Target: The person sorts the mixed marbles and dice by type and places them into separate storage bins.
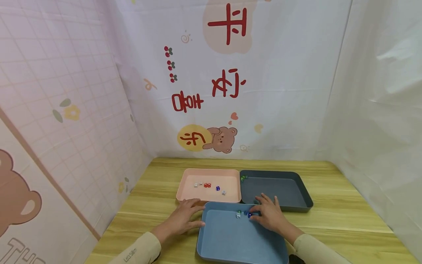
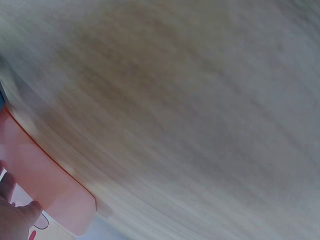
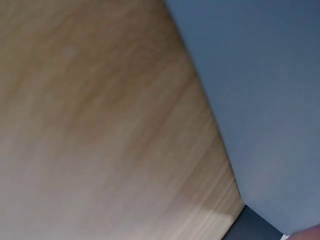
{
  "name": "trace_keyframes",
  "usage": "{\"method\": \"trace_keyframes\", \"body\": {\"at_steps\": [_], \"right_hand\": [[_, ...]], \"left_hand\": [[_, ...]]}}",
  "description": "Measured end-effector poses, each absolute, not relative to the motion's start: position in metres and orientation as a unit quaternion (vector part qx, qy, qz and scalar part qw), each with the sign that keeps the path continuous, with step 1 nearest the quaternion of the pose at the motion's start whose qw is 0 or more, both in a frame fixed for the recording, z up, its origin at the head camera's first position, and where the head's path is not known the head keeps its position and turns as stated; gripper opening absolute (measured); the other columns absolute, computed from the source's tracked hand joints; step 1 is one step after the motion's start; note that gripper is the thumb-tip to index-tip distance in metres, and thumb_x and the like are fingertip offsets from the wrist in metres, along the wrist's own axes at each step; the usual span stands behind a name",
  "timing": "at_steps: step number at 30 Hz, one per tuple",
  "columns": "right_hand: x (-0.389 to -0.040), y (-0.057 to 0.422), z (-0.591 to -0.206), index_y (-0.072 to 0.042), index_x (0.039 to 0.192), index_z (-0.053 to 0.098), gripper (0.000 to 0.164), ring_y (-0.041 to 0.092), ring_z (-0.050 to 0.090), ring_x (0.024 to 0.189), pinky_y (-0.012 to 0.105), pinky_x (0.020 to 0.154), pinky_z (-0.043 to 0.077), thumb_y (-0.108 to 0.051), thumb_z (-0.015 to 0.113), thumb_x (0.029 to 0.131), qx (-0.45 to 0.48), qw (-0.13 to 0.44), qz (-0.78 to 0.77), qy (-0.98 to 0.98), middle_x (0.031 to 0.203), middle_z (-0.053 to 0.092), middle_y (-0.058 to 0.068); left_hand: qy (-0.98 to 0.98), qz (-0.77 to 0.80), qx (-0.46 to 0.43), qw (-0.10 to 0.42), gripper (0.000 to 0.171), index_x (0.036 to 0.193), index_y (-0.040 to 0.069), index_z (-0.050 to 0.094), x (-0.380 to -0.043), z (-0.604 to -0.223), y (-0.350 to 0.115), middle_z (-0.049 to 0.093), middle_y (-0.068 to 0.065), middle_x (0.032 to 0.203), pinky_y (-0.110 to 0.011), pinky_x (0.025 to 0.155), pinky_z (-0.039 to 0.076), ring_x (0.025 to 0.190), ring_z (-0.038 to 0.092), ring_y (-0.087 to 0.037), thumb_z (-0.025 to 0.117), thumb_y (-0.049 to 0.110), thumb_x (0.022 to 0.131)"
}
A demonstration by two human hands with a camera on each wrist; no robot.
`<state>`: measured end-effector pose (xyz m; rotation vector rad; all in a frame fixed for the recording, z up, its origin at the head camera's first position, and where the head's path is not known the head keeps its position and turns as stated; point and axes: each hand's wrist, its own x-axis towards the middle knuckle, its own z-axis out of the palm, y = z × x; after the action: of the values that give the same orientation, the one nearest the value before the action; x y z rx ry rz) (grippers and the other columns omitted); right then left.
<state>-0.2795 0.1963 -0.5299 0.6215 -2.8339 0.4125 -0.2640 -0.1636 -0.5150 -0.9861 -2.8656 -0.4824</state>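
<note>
A blue tray [image 1: 227, 240] lies in front, with several small dice near its far edge. My left hand [image 1: 180, 219] rests at the tray's left rim, thumb and fingers spread and relaxed. In the left wrist view, fingers [image 2: 31, 212] of that hand show beside the pink tray's wall [image 2: 45, 175]. Over the blue tray's far right part is my right hand [image 1: 271, 214], its thumb and index finger pinching a dark blue die [image 1: 249, 215], other fingers extended. Left of it lie a pale die [image 1: 238, 215] and a green die [image 1: 239, 211].
Behind stand a pink tray [image 1: 211, 199] with white, red and blue dice [image 1: 218, 188], and a dark grey-blue tray [image 1: 277, 190] with green dice [image 1: 243, 178] in its far left corner. The trays stand close together on a wood-grain table [image 1: 339, 220], before a printed curtain [image 1: 283, 91].
</note>
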Motion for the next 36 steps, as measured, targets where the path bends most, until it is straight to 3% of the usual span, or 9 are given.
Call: {"method": "trace_keyframes", "body": {"at_steps": [15,26,36], "right_hand": [[-0.279,0.198,-0.528,-0.03,0.082,0.072,0.016,0.036,0.034,0.125,0.068,0.094,0.01,-0.041,0.073,0.07,0.208,0.103,0.141,-0.962,0.124,0.053,0.011],[-0.282,0.194,-0.498,-0.03,0.083,0.071,0.012,0.035,0.028,0.128,0.066,0.096,0.003,-0.037,0.072,0.074,0.221,0.099,0.182,-0.953,0.129,0.049,0.012],[-0.3,0.179,-0.478,-0.031,0.087,0.071,0.013,0.033,0.026,0.13,0.066,0.096,0.005,-0.038,0.07,0.076,0.216,0.105,0.191,-0.952,0.132,0.046,0.011]], "left_hand": [[-0.932,-0.151,-0.326,0.041,0.065,0.129,0.018,0.051,-0.265,-0.515,-0.164,0.036,-0.01,0.138,-0.055,0.102,0.017,0.128,0.03,-0.025,0.051,0.06,0.08],[-0.934,-0.148,-0.322,0.042,0.064,0.129,0.018,0.051,-0.264,-0.513,-0.164,0.036,-0.009,0.138,-0.055,0.102,0.018,0.127,0.03,-0.025,0.052,0.06,0.08],[-0.935,-0.154,-0.317,0.034,0.063,0.129,0.021,0.051,-0.266,-0.518,-0.164,0.034,-0.009,0.139,-0.054,0.103,0.016,0.128,0.028,-0.025,0.052,0.06,0.08]]}}
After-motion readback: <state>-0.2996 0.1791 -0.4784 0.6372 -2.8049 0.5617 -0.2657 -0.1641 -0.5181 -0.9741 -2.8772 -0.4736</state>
